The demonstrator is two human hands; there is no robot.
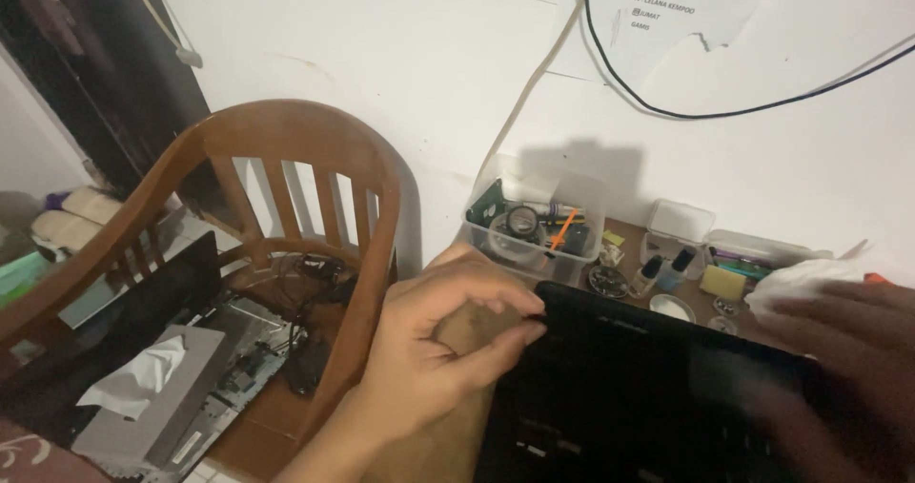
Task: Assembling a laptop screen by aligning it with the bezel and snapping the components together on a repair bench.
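A black flat device, a laptop or its cover [658,397], lies on a brown desk at the lower right. My left hand [438,340] pinches its near left corner between thumb and fingers. My right hand [839,349] rests blurred on its right side, beside a crumpled white tissue [801,281]; whether the fingers grip the device or the tissue is unclear.
A clear plastic box [534,218] of small parts and tools stands by the wall, with small bottles [662,271] and another clear case [679,222] next to it. A wooden chair [286,216] at the left carries cables and an opened laptop with a tissue on it.
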